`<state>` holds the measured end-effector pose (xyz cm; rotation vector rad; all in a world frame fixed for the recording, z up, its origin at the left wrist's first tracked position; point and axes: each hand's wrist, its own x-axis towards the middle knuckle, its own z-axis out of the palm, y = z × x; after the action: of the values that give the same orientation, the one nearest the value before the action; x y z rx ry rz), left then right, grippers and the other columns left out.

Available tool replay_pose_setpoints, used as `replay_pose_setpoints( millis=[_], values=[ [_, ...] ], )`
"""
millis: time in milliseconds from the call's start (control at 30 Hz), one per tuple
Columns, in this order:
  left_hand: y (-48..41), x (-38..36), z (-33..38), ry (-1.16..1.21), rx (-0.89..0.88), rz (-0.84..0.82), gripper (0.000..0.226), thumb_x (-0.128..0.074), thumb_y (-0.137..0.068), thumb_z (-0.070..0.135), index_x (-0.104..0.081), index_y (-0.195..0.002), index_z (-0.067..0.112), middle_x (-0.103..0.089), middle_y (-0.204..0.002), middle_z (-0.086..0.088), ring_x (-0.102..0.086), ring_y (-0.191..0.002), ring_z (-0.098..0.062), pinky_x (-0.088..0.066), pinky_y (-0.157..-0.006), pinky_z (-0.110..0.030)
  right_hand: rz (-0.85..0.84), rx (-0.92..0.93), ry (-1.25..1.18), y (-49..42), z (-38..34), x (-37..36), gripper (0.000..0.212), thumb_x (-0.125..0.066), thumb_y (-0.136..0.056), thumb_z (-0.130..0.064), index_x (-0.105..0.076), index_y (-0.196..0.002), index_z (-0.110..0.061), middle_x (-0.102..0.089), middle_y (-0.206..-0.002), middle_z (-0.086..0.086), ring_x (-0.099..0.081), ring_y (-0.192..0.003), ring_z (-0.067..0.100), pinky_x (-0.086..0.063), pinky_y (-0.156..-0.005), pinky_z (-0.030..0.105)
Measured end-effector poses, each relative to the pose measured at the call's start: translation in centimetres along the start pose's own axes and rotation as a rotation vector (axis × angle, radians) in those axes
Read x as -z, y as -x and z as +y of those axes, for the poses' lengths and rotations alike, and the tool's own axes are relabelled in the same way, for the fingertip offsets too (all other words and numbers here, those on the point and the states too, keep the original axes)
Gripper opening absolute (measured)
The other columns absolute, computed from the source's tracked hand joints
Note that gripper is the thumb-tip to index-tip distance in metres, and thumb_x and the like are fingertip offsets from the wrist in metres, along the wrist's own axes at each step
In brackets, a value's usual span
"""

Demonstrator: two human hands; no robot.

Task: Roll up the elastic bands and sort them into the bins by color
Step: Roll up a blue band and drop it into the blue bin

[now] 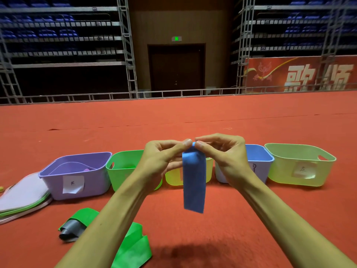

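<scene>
The person holds a blue band (194,182) up in the air in front of a row of bins, its top edge caught between both hands while the rest hangs straight down as a flat strip, clear of the red floor (231,219). The left hand (160,161) and the right hand (226,157) meet at that top edge, each pinching it narrowly between thumb and forefinger, fingertips almost touching. A small fold or first turn of the roll appears to sit between them, though it is too small to be sure. The band looks thin, light and limp; it probably stretches and springs open if let go, so the roll likely needs steady pinching at both side edges of the top and even tension to keep it from skewing. The blue bin (259,154) stands just behind the right hand, the likely home for this band once rolled. Beside it are a pale green bin (297,171) on the far right, a yellow bin (172,179) behind the band, then a green bin (121,167) and a purple bin (77,171). On the floor nearer the person lie a loose green band (135,246) and a crumpled grey band (71,229), not yet rolled.
</scene>
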<state>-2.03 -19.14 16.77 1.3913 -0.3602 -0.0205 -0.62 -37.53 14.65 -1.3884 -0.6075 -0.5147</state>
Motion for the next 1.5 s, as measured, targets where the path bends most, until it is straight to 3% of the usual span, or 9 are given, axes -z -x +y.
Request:
replay_pose_setpoints(
  millis=[300,400,533,733,900,1000,1133,1300,1500],
  values=[
    [0.0,0.4,-0.1,-0.005,-0.06,0.016,0.034,-0.08,-0.069,0.015,-0.077,-0.1,0.002,-0.078,-0.102,-0.015,-0.075,-0.098,-0.021,-0.058,-0.084,-0.026,-0.066,-0.023,0.017,0.4,0.0,0.2,0.02,-0.079,-0.08,0.006,-0.078,-0.1,0.0,-0.077,-0.081,0.001,-0.069,-0.075,0.008,-0.053,-0.071,0.018],
    [0.1,0.4,0.0,0.001,-0.078,0.027,0.034,-0.08,-0.068,0.012,-0.076,-0.101,0.003,-0.078,-0.099,-0.016,-0.075,-0.096,-0.021,-0.058,-0.083,-0.026,-0.048,-0.101,-0.036,0.4,-0.5,0.2,0.027,-0.081,-0.079,-0.014,-0.078,-0.105,-0.009,-0.078,-0.088,0.006,-0.071,-0.081,0.015,-0.057,-0.069,0.024],
    [0.2,0.4,0.2,0.005,-0.101,0.026,0.035,-0.08,-0.067,0.009,-0.075,-0.101,0.003,-0.078,-0.099,-0.017,-0.075,-0.095,-0.023,-0.058,-0.08,-0.025,-0.032,-0.155,0.019,0.4,-0.6,0.0,0.03,-0.076,-0.081,-0.03,-0.079,-0.09,-0.001,-0.078,-0.081,0.012,-0.069,-0.071,0.017,-0.056,-0.06,0.03],
    [0.5,0.4,0.2,0.018,-0.007,-0.035,0.045,-0.078,-0.075,0.013,-0.071,-0.117,-0.001,-0.076,-0.111,-0.02,-0.073,-0.105,-0.03,-0.061,-0.084,-0.033,-0.004,-0.112,-0.003,0.4,-0.5,0.0,0.028,-0.079,-0.08,-0.02,-0.079,-0.096,0.002,-0.079,-0.091,0.018,-0.071,-0.081,0.021,-0.059,-0.075,0.041],
    [0.6,-0.1,0.5,0.034,-0.02,-0.041,0.038,-0.076,-0.076,0.025,-0.076,-0.105,-0.001,-0.077,-0.108,-0.019,-0.075,-0.095,-0.026,-0.06,-0.08,-0.03,-0.022,-0.051,-0.009,0.3,-0.6,0.2,0.024,-0.078,-0.083,-0.008,-0.076,-0.101,0.008,-0.079,-0.096,0.019,-0.074,-0.087,0.026,-0.063,-0.08,0.04],
    [0.4,-0.3,0.2,0.07,-0.047,0.029,0.036,-0.077,-0.074,0.026,-0.077,-0.096,-0.002,-0.077,-0.101,-0.02,-0.074,-0.085,-0.022,-0.06,-0.075,-0.028,-0.034,-0.054,-0.014,0.4,-0.8,0.1,0.027,-0.079,-0.08,-0.008,-0.076,-0.103,0.006,-0.079,-0.096,0.015,-0.075,-0.087,0.022,-0.061,-0.08,0.035],
    [0.4,-0.2,0.1,0.044,-0.09,0.058,0.033,-0.079,-0.072,0.016,-0.077,-0.1,-0.002,-0.078,-0.101,-0.018,-0.075,-0.09,-0.021,-0.058,-0.076,-0.026,-0.073,-0.121,-0.023,0.5,-0.8,0.4,0.021,-0.079,-0.082,0.003,-0.077,-0.103,-0.001,-0.079,-0.094,0.015,-0.075,-0.085,0.02,-0.06,-0.074,0.032],
    [0.5,0.0,-0.3,0.023,-0.106,0.067,0.033,-0.08,-0.069,0.01,-0.076,-0.101,0.002,-0.079,-0.098,-0.016,-0.076,-0.092,-0.022,-0.058,-0.076,-0.025,-0.069,-0.22,0.002,0.3,-1.3,0.3,0.022,-0.083,-0.076,-0.027,-0.081,-0.089,-0.009,-0.079,-0.083,0.01,-0.07,-0.068,0.015,-0.058,-0.059,0.026],
    [0.7,-0.1,-0.2,0.101,-0.062,0.04,0.036,-0.078,-0.066,0.005,-0.076,-0.103,0.003,-0.078,-0.1,-0.019,-0.076,-0.093,-0.024,-0.06,-0.075,-0.027,-0.027,-0.145,0.011,0.7,-0.7,0.1,0.009,-0.075,-0.089,-0.007,-0.078,-0.093,-0.001,-0.079,-0.085,0.009,-0.072,-0.077,0.013,-0.054,-0.063,0.023]
  ],
)
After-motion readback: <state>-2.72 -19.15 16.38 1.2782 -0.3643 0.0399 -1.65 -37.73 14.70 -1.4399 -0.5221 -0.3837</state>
